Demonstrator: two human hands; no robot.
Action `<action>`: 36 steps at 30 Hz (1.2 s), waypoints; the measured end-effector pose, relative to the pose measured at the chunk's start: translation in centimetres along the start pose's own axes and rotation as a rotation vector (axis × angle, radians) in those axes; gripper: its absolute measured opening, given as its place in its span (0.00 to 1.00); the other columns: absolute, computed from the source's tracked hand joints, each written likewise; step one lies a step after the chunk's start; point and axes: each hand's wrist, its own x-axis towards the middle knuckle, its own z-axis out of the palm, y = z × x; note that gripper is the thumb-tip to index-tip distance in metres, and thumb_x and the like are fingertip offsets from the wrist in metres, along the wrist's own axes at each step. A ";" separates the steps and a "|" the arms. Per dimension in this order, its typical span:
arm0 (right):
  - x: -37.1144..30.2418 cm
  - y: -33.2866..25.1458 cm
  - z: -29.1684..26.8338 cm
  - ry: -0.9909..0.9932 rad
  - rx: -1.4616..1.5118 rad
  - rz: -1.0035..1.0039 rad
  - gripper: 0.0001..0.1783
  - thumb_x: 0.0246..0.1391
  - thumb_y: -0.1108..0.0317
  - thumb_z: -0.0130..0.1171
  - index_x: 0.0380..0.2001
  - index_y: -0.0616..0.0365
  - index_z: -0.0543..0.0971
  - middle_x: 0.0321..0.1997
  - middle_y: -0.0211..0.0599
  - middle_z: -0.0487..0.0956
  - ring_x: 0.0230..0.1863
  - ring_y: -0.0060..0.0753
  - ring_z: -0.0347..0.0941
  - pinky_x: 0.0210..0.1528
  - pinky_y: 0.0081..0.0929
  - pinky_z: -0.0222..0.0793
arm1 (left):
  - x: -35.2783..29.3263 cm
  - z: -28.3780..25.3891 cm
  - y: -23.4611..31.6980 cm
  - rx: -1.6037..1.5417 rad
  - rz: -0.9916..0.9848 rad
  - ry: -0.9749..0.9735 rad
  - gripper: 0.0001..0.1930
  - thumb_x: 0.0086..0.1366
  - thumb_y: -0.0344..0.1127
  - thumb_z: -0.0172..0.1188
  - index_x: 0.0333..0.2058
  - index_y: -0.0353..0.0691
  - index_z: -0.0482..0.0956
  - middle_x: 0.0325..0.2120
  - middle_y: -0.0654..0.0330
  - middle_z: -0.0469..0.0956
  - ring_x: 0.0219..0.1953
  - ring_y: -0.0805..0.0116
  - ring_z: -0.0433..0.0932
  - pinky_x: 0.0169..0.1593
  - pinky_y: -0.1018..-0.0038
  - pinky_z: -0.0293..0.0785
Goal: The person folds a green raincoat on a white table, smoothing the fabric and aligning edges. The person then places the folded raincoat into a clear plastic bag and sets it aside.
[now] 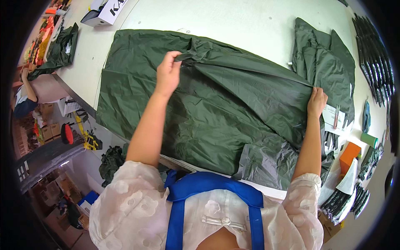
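Dark green, thin, slightly shiny fabric (pixel 137 83) lies spread over the pale table; whether it is a finished garment I cannot tell. My left hand (pixel 168 74) pinches a gathered edge of it near the far side, left of the middle. Farther right, my right hand (pixel 317 101) has its fingers closed on the same cloth at its right end. Between both hands the upper layer is drawn into a long, taut fold. A greyer, shinier part (pixel 271 162) lies crumpled at the near edge, toward my right forearm.
Another folded green piece (pixel 323 62) sits at the right, beside white paper with tweezer-like metal snips (pixel 336 116). Stacked black plastic packets (pixel 373 58), an orange block (pixel 349 157) and a green roll (pixel 368 140) line the right side. A white box (pixel 106 14) stands far left; a co-worker's arm (pixel 29 89) shows beyond.
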 end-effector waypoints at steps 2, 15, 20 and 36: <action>0.0 0.1 0.2 0.021 -0.016 -0.020 0.12 0.63 0.60 0.49 0.35 0.57 0.75 0.33 0.43 0.78 0.41 0.49 0.69 0.45 0.40 0.64 | 0.3 -1.6 -0.5 -0.476 -0.158 -0.120 0.08 0.65 0.24 0.49 0.42 0.34 0.73 0.39 0.65 0.75 0.39 0.80 0.69 0.46 0.82 0.65; 0.0 -0.4 0.1 0.067 0.002 -0.049 0.10 0.60 0.62 0.53 0.32 0.58 0.75 0.34 0.41 0.77 0.42 0.50 0.68 0.47 0.40 0.63 | 3.7 0.4 5.3 0.396 -0.125 -0.175 0.20 0.60 0.45 0.60 0.43 0.34 0.77 0.39 0.52 0.80 0.41 0.59 0.78 0.45 0.71 0.71; 0.0 -0.8 0.1 0.060 -0.023 -0.065 0.10 0.59 0.61 0.55 0.33 0.58 0.74 0.35 0.40 0.77 0.42 0.49 0.68 0.47 0.40 0.63 | 7.4 2.3 -0.3 0.483 -0.126 -0.106 0.12 0.66 0.42 0.52 0.38 0.39 0.75 0.26 0.48 0.77 0.31 0.49 0.77 0.37 0.58 0.72; 3.5 -1.7 -5.6 -0.503 0.004 -0.138 0.26 0.47 0.69 0.63 0.52 0.55 0.72 0.48 0.43 0.72 0.53 0.51 0.66 0.54 0.39 0.64 | 10.1 4.6 0.7 0.891 0.211 -0.508 0.20 0.64 0.36 0.54 0.56 0.52 0.70 0.58 0.61 0.66 0.59 0.59 0.65 0.58 0.60 0.63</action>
